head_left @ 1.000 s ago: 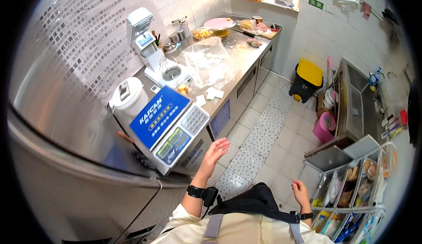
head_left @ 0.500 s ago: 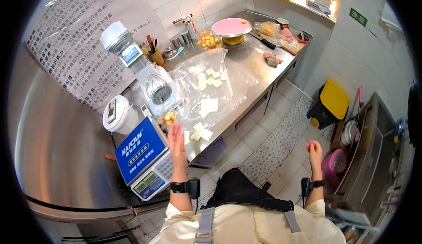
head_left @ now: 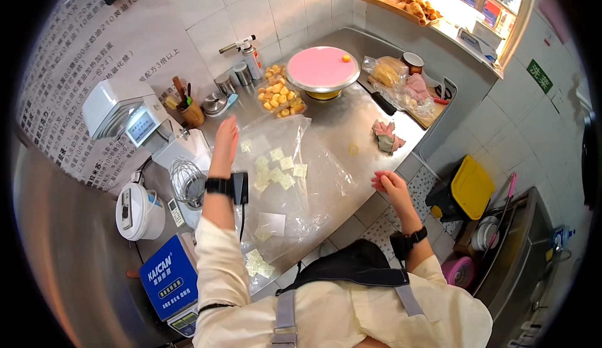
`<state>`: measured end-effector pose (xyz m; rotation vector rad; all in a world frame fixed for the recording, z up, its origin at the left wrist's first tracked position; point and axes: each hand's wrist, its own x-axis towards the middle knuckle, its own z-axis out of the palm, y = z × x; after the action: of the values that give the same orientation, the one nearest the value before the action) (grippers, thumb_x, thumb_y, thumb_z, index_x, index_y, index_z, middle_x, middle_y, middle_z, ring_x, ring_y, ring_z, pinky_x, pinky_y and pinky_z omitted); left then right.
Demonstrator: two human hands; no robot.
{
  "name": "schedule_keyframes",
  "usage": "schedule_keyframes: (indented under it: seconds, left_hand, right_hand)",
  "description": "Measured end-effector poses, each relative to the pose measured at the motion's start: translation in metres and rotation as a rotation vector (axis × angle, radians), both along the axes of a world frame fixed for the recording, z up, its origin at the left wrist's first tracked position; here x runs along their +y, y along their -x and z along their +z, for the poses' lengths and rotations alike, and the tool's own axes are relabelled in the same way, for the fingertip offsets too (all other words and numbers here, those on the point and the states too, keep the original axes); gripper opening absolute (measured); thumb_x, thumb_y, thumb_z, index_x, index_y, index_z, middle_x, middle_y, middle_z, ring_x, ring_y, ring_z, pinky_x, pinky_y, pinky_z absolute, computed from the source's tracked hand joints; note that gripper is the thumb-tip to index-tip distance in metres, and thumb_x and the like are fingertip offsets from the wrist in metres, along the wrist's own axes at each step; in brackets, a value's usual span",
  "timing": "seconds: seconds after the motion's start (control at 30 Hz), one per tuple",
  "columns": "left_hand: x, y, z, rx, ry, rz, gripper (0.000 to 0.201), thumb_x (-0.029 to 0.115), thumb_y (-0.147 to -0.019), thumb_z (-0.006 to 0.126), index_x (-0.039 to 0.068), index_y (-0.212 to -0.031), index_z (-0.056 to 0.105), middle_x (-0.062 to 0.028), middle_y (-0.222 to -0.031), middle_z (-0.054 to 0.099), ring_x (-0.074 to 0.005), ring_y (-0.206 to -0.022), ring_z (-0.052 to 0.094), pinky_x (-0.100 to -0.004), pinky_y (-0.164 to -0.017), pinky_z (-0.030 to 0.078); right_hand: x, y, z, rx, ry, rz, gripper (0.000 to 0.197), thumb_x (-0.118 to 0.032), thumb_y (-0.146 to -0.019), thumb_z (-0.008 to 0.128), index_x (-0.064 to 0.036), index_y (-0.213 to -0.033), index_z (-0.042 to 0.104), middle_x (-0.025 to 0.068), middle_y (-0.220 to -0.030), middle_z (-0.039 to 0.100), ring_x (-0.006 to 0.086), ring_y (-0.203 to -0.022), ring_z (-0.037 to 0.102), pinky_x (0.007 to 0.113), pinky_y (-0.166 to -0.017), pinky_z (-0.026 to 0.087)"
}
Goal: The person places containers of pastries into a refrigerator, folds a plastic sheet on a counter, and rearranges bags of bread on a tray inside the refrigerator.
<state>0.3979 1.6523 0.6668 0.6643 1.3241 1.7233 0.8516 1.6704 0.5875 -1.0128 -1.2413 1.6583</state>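
Note:
My left hand [head_left: 227,140] is stretched over the steel table, fingers straight and holding nothing. It is near the metal tins and the clear packs of golden round puffs [head_left: 276,95]. Below and right of it lie clear plastic bags [head_left: 320,182] with several pale square labels [head_left: 276,174] and a white card [head_left: 271,224]. My right hand [head_left: 391,185] hovers by the table's right edge, fingers loosely extended and nothing in them. The crumpled pink and grey cloth [head_left: 387,137] is just beyond it. Farther back stands a pink-topped turntable [head_left: 322,67] with one small round puff [head_left: 346,58] on it.
On the left are a stand mixer [head_left: 119,106], a white bucket [head_left: 141,213] and a blue-topped scale [head_left: 168,278]. A gas torch [head_left: 251,58] stands against the wall. A knife [head_left: 380,103] and a wooden board [head_left: 437,113] lie back right; a yellow-lidded bin [head_left: 467,186] stands on the floor.
My body has come closer to the table. The left hand has moved from beside the scale forward toward the puffs; the right hand has moved forward and left to the table's edge.

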Motion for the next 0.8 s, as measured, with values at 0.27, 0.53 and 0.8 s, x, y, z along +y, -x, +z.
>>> schedule_keyframes:
  seconds: [0.27, 0.53, 0.8]
  left_hand:
    - [0.150, 0.036, -0.074, 0.219, 0.356, -0.026, 0.052, 0.043, -0.083, 0.054, 0.011, -0.123, 0.047, -0.0062, -0.124, 0.046, -0.0155, -0.111, 0.040, -0.0323, -0.096, 0.028]
    - [0.196, 0.006, -0.075, -0.102, 0.493, 0.139, 0.048, 0.044, -0.080, 0.060, 0.010, -0.113, 0.053, -0.0063, -0.111, 0.053, -0.0205, -0.098, 0.049, -0.0364, -0.085, 0.038]
    - [0.165, -0.008, -0.069, -0.185, 0.230, 0.362, 0.044, 0.034, -0.082, 0.060, 0.003, -0.109, 0.045, -0.0098, -0.108, 0.053, -0.0217, -0.096, 0.055, -0.0432, -0.082, 0.047]
  right_hand:
    - [0.192, 0.113, 0.004, 0.509, 0.329, 0.284, 0.058, -0.018, -0.091, 0.051, 0.0052, -0.133, 0.019, 0.0201, -0.121, 0.045, 0.0265, -0.104, 0.053, 0.032, -0.091, 0.045]
    - [0.310, 0.199, -0.002, 0.719, 0.552, 0.343, 0.054, -0.031, -0.092, 0.048, 0.0003, -0.130, 0.025, 0.0202, -0.125, 0.041, 0.0342, -0.111, 0.048, 0.039, -0.093, 0.046]
    - [0.352, 0.221, -0.013, 0.689, 0.585, 0.208, 0.051, -0.032, -0.094, 0.043, 0.0054, -0.125, 0.028, 0.0220, -0.121, 0.046, 0.0397, -0.098, 0.056, 0.043, -0.082, 0.054]
